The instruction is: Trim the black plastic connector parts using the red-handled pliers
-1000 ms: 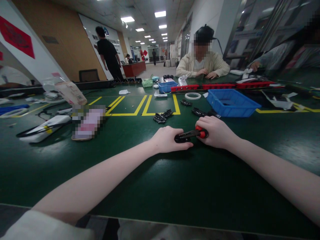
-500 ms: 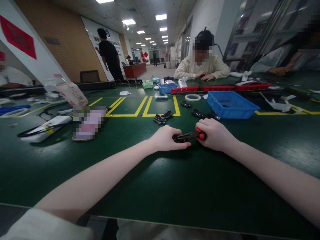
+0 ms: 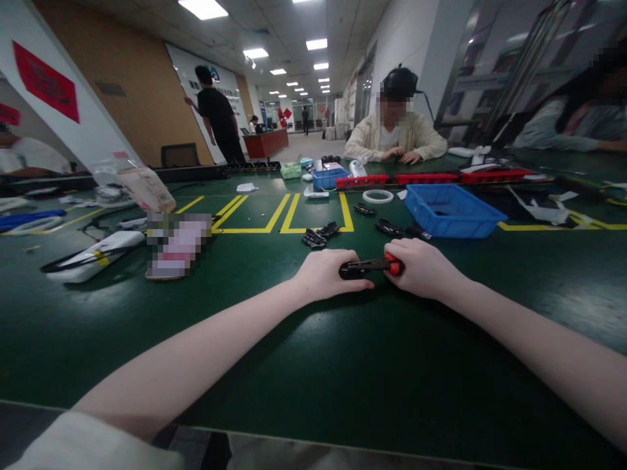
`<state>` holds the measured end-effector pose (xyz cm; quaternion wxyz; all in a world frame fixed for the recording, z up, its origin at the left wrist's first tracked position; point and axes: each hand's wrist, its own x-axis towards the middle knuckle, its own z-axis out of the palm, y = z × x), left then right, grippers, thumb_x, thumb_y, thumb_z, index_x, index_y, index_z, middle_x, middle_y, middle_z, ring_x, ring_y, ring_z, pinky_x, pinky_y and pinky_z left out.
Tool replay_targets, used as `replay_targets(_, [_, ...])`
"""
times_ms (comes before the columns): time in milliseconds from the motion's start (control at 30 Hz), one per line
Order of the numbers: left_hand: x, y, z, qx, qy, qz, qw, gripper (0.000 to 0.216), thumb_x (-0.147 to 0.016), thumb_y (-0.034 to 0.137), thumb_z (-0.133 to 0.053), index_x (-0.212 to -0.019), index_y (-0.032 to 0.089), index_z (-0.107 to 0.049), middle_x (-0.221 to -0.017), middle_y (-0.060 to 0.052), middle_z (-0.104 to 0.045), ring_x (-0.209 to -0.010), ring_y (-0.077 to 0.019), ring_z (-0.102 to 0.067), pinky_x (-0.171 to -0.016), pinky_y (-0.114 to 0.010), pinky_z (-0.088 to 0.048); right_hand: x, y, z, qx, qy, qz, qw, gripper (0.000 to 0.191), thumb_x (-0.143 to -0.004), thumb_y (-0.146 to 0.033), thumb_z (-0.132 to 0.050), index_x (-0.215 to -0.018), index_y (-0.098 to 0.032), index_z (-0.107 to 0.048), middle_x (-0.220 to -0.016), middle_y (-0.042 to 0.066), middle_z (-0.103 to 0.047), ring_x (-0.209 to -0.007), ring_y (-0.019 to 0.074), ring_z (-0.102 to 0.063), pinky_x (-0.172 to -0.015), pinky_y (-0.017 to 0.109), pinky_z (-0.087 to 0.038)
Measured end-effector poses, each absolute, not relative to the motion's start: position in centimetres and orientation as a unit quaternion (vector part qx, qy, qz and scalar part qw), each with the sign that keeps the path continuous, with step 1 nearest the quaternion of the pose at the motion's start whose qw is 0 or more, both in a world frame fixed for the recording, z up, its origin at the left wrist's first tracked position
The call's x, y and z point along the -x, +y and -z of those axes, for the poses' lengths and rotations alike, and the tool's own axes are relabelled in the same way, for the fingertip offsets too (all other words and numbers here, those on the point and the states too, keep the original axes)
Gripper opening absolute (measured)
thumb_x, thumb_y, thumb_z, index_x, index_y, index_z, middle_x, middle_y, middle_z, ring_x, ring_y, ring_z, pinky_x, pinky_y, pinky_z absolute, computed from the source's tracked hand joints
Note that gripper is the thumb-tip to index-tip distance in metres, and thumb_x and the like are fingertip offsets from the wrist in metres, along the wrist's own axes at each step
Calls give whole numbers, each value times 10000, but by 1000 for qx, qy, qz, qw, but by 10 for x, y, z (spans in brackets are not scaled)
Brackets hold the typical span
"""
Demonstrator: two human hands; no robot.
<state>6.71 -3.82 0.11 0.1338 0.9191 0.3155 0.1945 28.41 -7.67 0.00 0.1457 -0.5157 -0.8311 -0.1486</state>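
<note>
Over the green table, my left hand (image 3: 329,274) is closed around a small black part (image 3: 353,270), its thumb stretched along the near side. My right hand (image 3: 420,266) grips the red handles of pliers (image 3: 393,264), and their dark jaws point left and meet the black part. Exactly what the jaws bite is too small to make out. Beyond my hands lie several similar black parts (image 3: 319,235), some in a pile and others nearer the blue bin.
A blue bin (image 3: 453,225) stands beyond my right hand, with a white tape ring (image 3: 377,196) left of it. Red strips (image 3: 426,178) run across behind. At left lie a pixelated flat object (image 3: 179,248) and a white device (image 3: 98,256). A person (image 3: 398,124) sits opposite.
The view has tilted up slightly, so the scene sits a little lower. Both hands keep their hold on the black part and the pliers, almost unmoved.
</note>
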Motion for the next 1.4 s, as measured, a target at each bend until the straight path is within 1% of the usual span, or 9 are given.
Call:
replay_targets(133, [-67, -37, -1, -909, 332, -207, 145, 421, -720, 613, -664, -859, 217, -633, -807, 26, -654, -735, -155, -594, -585, -233, -335, -284, -77, 0, 517, -828, 163, 142, 56, -710, -214, -542, -700, -200, -489, -713, 55, -584, -646, 189, -507, -625, 309, -390])
replay_targets(267, [-68, -38, 0, -905, 354, -196, 132, 445, -704, 635, -658, -771, 201, -588, -746, 26, -637, -671, -152, -571, -539, -230, -303, -283, -76, 0, 510, -832, 175, 131, 51, -704, -203, -542, -707, -196, -491, -735, 69, -589, -680, 209, -520, -644, 325, -387])
replay_targets(533, [-69, -40, 1, -922, 315, -186, 129, 349, -805, 527, -564, -704, 193, -552, -678, 19, -590, -620, -135, -538, -517, -227, -272, -284, -77, 1, 505, -832, 181, 139, 67, -693, -195, -546, -741, -200, -501, -761, 68, -597, -716, 217, -533, -657, 325, -385])
replay_targets(733, [-69, -43, -1, -917, 319, -203, 130, 322, -795, 487, -564, -672, 190, -536, -608, 25, -558, -562, -123, -509, -513, -221, -277, -285, -77, 2, 506, -835, 157, 147, 67, -707, -207, -546, -730, -206, -483, -758, 55, -599, -710, 204, -540, -652, 318, -394])
replay_targets(1067, [-67, -43, -3, -919, 309, -211, 129, 293, -790, 443, -565, -653, 186, -533, -600, 35, -541, -567, -114, -497, -520, -217, -282, -284, -77, 1, 512, -840, 115, 138, 98, -717, -211, -553, -682, -211, -461, -711, 31, -592, -644, 179, -533, -606, 298, -400])
replay_targets(1267, [-66, -40, -2, -918, 299, -217, 146, 259, -786, 422, -582, -689, 183, -602, -623, 33, -562, -580, -110, -508, -535, -212, -303, -282, -79, -2, 501, -843, 140, 139, 81, -705, -180, -546, -694, -204, -469, -729, 58, -583, -661, 189, -505, -621, 308, -383])
replay_targets(1400, [-67, -41, -2, -927, 288, -208, 121, 270, -790, 401, -571, -642, 176, -563, -578, 38, -519, -544, -104, -478, -522, -211, -290, -284, -78, 1, 496, -844, 151, 142, 63, -703, -198, -545, -725, -199, -486, -761, 64, -593, -697, 200, -513, -648, 317, -373])
